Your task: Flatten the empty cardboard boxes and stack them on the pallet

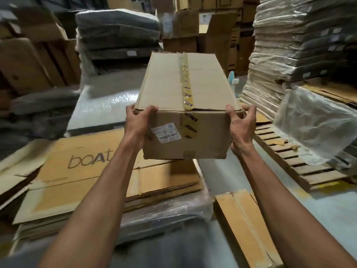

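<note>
1. a person holds a long cardboard box (185, 105) in the air with both bare hands, its near end facing the camera and its length running away from it.
2. the left hand (138, 122) clasps the near left corner, thumb hooked over the top edge and the other fingers hidden behind the left side.
3. the right hand (241, 125) clasps the near right corner, thumb on the top edge and the fingers curled round the right side, partly spread.
4. the box is not flattened: it keeps its full shape, and a strip of yellowish printed tape (186, 80) runs along the middle of its top and down over the near end.
5. a white shipping label (166, 132) sits tilted on the near end, just left of the tape.
6. below and to the left of the box lies a stack of flattened cardboard (77, 171), its top sheet printed "boat", resting on goods wrapped in clear plastic film (164, 213).
7. to the right, a wooden pallet (297, 161) lies on the floor with a clear plastic bag (316, 120) over part of it.
8. near the lower middle, a narrow folded cardboard piece (247, 229) lies on the grey floor (328, 206).
9. tall wrapped stacks (289, 45) and further cartons stand behind, somewhat blurred.
</note>
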Motion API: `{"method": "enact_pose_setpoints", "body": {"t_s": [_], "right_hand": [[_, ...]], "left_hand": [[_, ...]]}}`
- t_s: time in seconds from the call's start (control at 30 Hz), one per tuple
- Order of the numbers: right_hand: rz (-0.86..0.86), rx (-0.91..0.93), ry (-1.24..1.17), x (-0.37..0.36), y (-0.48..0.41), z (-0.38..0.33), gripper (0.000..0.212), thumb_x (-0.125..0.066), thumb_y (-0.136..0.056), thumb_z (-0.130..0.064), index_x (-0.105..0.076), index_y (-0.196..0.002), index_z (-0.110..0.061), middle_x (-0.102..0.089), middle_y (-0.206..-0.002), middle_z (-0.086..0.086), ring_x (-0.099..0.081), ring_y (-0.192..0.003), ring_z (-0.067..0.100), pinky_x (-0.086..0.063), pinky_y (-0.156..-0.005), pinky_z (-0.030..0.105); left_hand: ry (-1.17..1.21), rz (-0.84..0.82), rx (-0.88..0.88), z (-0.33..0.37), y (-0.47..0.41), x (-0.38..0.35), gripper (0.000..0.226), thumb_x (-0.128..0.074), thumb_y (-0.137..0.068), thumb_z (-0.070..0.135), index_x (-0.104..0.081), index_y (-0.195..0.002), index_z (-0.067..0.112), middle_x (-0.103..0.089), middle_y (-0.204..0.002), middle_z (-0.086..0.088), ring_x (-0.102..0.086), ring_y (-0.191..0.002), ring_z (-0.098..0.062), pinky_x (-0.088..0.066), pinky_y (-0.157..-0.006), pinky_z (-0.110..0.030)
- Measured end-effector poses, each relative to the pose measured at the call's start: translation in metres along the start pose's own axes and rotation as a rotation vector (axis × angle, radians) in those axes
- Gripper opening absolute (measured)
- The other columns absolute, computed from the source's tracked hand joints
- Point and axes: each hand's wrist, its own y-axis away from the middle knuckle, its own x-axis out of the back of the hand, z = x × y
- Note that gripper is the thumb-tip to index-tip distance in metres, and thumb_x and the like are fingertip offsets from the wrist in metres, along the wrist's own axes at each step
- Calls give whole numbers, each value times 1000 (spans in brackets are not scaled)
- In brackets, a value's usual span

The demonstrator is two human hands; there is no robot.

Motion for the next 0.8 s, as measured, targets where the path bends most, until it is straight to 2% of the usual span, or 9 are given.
{"method": "enact_pose_setpoints", "body": {"t_s": [0.1, 0.2, 0.3, 0.4, 0.53, 0.63, 0.73, 0.8], "right_hand": [[-89, 20, 11, -68, 54, -7, 40, -73, -91, -42, -46, -105, -15, -61, -96, 5, -57, -78, 9, -48, -63, 19], [-161, 2, 32, -118, 99, -5, 44, -73, -93, -36, -50, -113, -5, -60, -97, 4, -54, -76, 4, -44, -58, 11], [-229, -18, 70, -147, 128, 6, 45, -72, -93, -36, -50, -116, -4, -60, -98, 4, -55, -77, 4, -45, -55, 8], [-273, -43, 86, -163, 150, 21, 43, -72, -93, -38, -50, -114, -7, -61, -94, 0, -58, -79, 7, -46, -58, 12], [-312, -113, 89, -171, 171, 52, 39, -76, -90, -38, -50, -107, -14, -66, -101, 9, -63, -87, 21, -47, -64, 26], [-313, -145, 126, -168, 189, 83, 37, -78, -89, -34, -50, -106, -15, -66, -102, 8, -65, -92, 24, -51, -69, 24], [-311, -182, 93, -161, 203, 104, 39, -77, -90, -32, -51, -111, -14, -65, -105, 3, -65, -93, 19, -51, -69, 16], [-286, -225, 39, -154, 206, 112, 36, -74, -92, -35, -54, -113, -14, -65, -105, -2, -64, -92, 9, -51, -71, 14]], "left_hand": [[16, 101, 18, -4, 0, 91, 55, -76, -85, 40, -41, -126, 31, -59, -114, -3, -61, -104, -25, -58, -84, -61], [27, 183, 47, -21, 3, 159, 54, -76, -85, 39, -40, -125, 35, -58, -113, -1, -60, -106, -25, -58, -85, -59], [46, 242, 86, -41, 3, 200, 53, -76, -85, 38, -42, -124, 35, -59, -111, 1, -60, -103, -22, -58, -84, -59], [54, 257, 139, -68, 5, 226, 57, -77, -84, 40, -43, -129, 32, -59, -115, 0, -60, -105, -23, -56, -76, -56], [71, 294, 204, -107, 8, 240, 66, -77, -84, 37, -41, -138, 27, -58, -117, -3, -60, -99, -20, -55, -70, -55], [50, 316, 259, -138, 13, 242, 66, -76, -86, 33, -38, -139, 28, -55, -111, 0, -58, -95, -19, -57, -73, -55], [25, 328, 268, -160, 20, 241, 71, -79, -77, 43, -40, -136, 34, -57, -118, -4, -60, -100, -24, -58, -83, -60], [28, 369, 259, -168, 23, 237, 80, -79, -69, 47, -43, -139, 34, -60, -122, -5, -61, -100, -22, -58, -82, -48]]}}
